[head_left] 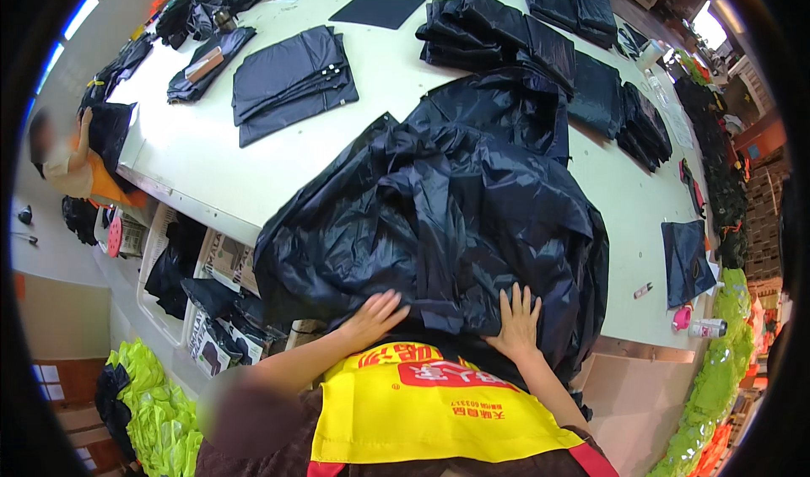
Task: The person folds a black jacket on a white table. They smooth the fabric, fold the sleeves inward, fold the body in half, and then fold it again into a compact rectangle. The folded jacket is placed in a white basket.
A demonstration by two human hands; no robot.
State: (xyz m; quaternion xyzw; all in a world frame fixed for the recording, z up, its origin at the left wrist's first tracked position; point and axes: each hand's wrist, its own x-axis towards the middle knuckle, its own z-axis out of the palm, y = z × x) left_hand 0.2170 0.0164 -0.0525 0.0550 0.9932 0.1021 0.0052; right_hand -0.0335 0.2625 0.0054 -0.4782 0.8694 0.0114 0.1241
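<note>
A big, shiny black garment (439, 215) lies crumpled over the near edge of the pale table, partly hanging off it. My left hand (373, 318) rests on its lower left part, fingers stretched toward the middle. On the lower right part, my right hand (515, 321) lies flat with its fingers spread. Neither hand grips the fabric. The garment's far end reaches a stack of folded black garments (489, 30). Some of its near edge is hidden by my yellow apron (405, 418).
Folded black garments (291, 80) lie at the left of the table (202, 161). A small dark pouch (685, 262), a marker (643, 291) and a clear bottle (707, 328) are at the right. Filled crates stand under the left edge. Another person (72, 169) works far left.
</note>
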